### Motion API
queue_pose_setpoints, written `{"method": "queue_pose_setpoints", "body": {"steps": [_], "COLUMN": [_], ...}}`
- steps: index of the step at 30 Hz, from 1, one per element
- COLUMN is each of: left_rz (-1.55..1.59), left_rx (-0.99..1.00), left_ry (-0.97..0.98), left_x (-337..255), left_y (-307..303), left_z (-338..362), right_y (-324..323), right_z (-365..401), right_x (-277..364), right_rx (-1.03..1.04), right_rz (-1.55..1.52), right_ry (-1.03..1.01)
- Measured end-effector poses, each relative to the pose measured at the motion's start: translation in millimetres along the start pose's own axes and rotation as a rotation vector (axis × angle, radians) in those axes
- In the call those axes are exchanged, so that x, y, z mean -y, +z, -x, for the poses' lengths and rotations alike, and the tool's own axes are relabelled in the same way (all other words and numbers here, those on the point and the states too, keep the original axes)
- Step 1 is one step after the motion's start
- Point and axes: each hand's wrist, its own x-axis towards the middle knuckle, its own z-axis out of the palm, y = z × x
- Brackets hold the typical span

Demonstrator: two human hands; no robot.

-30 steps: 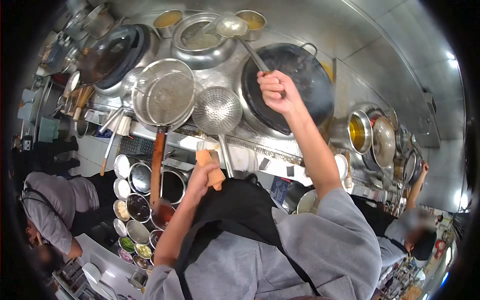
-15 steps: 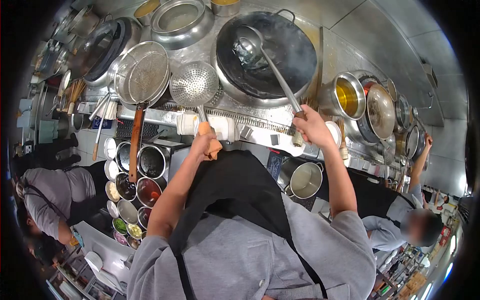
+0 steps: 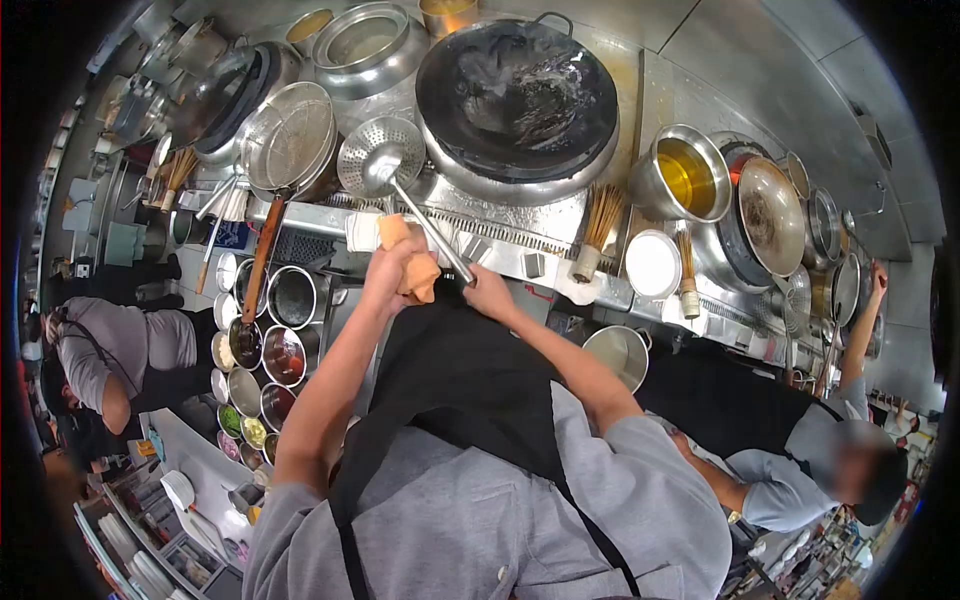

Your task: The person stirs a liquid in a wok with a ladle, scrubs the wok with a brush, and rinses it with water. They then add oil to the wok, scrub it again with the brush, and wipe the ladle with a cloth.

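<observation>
My left hand (image 3: 384,278) is wrapped round an orange cloth (image 3: 420,280) on the handle of a perforated skimmer (image 3: 405,140). In my right hand (image 3: 490,294) is the end of a steel ladle's handle. The bowl of the ladle (image 3: 381,167) overlaps the skimmer's perforated bowl in this view, and its handle slants down to the right. Beyond both hands, to the right, a large black wok (image 3: 515,110) sits on the stove, its inside shiny and dark with a little steam.
A pot of yellow oil (image 3: 690,180) stands right of the wok, near a bamboo brush (image 3: 600,220) and a white bowl (image 3: 654,263). Wire strainers (image 3: 287,135) lie left. Several ingredient containers (image 3: 284,355) fill the lower left. People work on both sides.
The ladle has moved out of the wok, left to the skimmer. My right hand has come left, close to my left hand, which has risen slightly with the skimmer.
</observation>
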Motion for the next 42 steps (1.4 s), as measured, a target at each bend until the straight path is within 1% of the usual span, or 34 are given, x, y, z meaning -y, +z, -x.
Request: {"method": "queue_pose_setpoints", "body": {"steps": [1,2,5,7,8,9,10,11,12,13,15,16,17,18,19,21,22,23,24,25,26,27,29,30,31,32,33,34,35,37,39,40,41,42], "left_rz": [0.019,0.022,0.107,0.101,0.119,0.133,0.098,0.064,0.046,0.047,-0.011,0.01,0.03,0.048,0.037,0.014,0.129,0.163,0.195,0.223,0.224,0.205,0.175,0.17,0.157,0.143,0.158,0.176,0.185,0.165,0.213,0.175,0.15,0.117], "left_rx": [-0.002,0.059,0.115,0.114,0.131,0.149,0.158,0.169,0.213,0.184,-0.14,-0.184,-0.227,-0.267,-0.3,-0.364,-0.317,-0.294,-0.271,-0.248,-0.23,-0.224,-0.211,-0.225,-0.236,-0.245,-0.265,-0.287,-0.307,-0.251,-0.229,-0.222,-0.256,-0.292], "left_ry": [-0.041,-0.061,-0.09,-0.083,-0.062,-0.045,-0.051,-0.059,-0.105,-0.226,-0.05,-0.003,0.047,0.096,0.04,-0.068,-0.012,-0.026,-0.036,-0.04,-0.047,-0.064,-0.096,-0.084,-0.078,-0.078,-0.051,-0.017,0.008,-0.034,-0.061,-0.095,-0.035,0.019], "left_x": [1.2,7.1,7.4,-5.3,-8.2,-10.5,-13.6,-17.2,-5.2,-8.6,39.5,34.1,30.7,19.5,5.1,-24.6,9.4,20.3,26.9,27.6,3.3,7.3,17.6,6.8,-10.4,-17.2,-2.1,21.2,34.3,6.3,-4.4,8.0,15.8,25.3], "left_y": [4.0,2.3,15.3,36.9,45.3,54.1,67.8,81.7,86.2,99.0,100.6,108.3,114.7,123.1,132.5,147.2,138.8,137.0,135.9,134.6,140.1,137.9,135.2,137.5,140.0,141.7,142.5,140.8,135.2,136.3,137.0,135.1,136.2,137.5], "left_z": [-9.6,-26.2,-69.4,-86.8,-104.0,-119.6,-132.2,-145.6,-178.3,-178.7,-248.0,-235.1,-220.3,-200.9,-179.1,-148.6,-192.3,-201.9,-205.3,-205.7,-176.1,-177.7,-194.3,-187.0,-169.3,-157.1,-167.9,-191.2,-204.0,-182.1,-171.5,-182.9,-193.5,-199.8], "right_y": [8.1,16.9,-22.8,-65.7,-103.8,-132.1,-151.1,-155.8,-151.9,-148.6,-148.3,-152.6,-154.3,-157.1,-162.4,-183.6,-194.0,-216.7,-238.8,-255.3,-262.6,-263.3,-249.0,-240.5,-238.3,-242.7,-243.8,-243.2,-228.3,-196.4,-184.5,-182.5,-183.6,-181.5], "right_z": [3.0,4.8,14.0,8.3,12.5,11.5,9.8,9.9,9.9,9.3,11.4,12.8,18.1,27.5,35.5,24.4,10.1,-13.8,-35.1,-55.8,-75.4,-96.9,-156.5,-189.8,-231.1,-282.8,-323.0,-335.9,-343.8,-305.1,-260.6,-239.8,-231.5,-239.5], "right_x": [-0.4,-4.6,8.3,-31.8,-31.6,-30.7,-24.3,-42.0,-55.9,-70.9,-107.5,-104.6,-101.3,-71.3,-38.2,13.0,31.1,35.8,82.3,126.4,161.8,181.6,144.6,132.8,103.1,77.9,79.1,98.3,101.8,155.4,172.2,191.0,204.7,191.9], "right_rx": [0.006,0.02,0.044,-0.493,-0.604,-0.709,-0.666,-0.616,-0.614,-0.613,-0.648,-0.662,-0.684,-0.701,-0.71,-0.657,-0.622,-0.584,-0.52,-0.452,-0.308,-0.159,0.249,0.258,0.013,-0.182,-0.345,-0.28,-0.307,-0.119,0.118,0.143,0.172,0.128], "right_rz": [-0.012,0.027,-0.126,0.164,0.368,0.708,0.704,0.676,0.65,0.622,0.445,0.356,0.11,-0.137,-0.383,-0.215,-0.131,0.111,0.255,0.438,0.588,0.736,1.067,1.18,1.216,1.118,0.963,0.871,0.874,0.992,1.018,0.944,0.869,0.799], "right_ry": [0.083,0.128,0.166,-0.135,0.085,0.185,0.462,0.575,0.628,0.679,0.634,0.609,0.57,0.526,0.485,0.31,0.218,0.069,-0.033,-0.033,0.018,0.068,0.081,0.091,0.022,0.077,0.227,0.305,0.197,0.215,0.035,0.011,-0.015,-0.043]}}
